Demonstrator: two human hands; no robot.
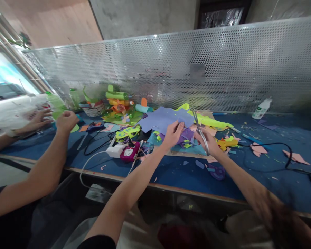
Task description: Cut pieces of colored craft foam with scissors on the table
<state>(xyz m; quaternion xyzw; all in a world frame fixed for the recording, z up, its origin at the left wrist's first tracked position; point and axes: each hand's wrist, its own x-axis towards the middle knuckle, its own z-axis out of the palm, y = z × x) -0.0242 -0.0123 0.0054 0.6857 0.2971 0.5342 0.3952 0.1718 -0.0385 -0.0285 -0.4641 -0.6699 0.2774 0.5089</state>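
Observation:
In the head view my left hand (174, 133) pinches the lower right part of a large purple paper sheet (158, 119) with a jagged, cut outline. My right hand (208, 142) is closed around the handles of a pair of scissors (204, 140). The blades point up and away, close beside the sheet's right edge; I cannot tell whether they touch it. Under and around the sheet lie purple and teal paper pieces, and a yellow-green paper shape (209, 120) shows behind it. A yellow-orange paper cutout (226, 142) rests right of my right hand.
A co-worker's hands (66, 121) are at the left, near green bottles (54, 105). A magenta plug box (129, 152) with cables lies left of my arm. A white glue bottle (261, 109) stands tilted by the perforated metal screen (155, 69). Paper scraps litter the blue table (248, 180).

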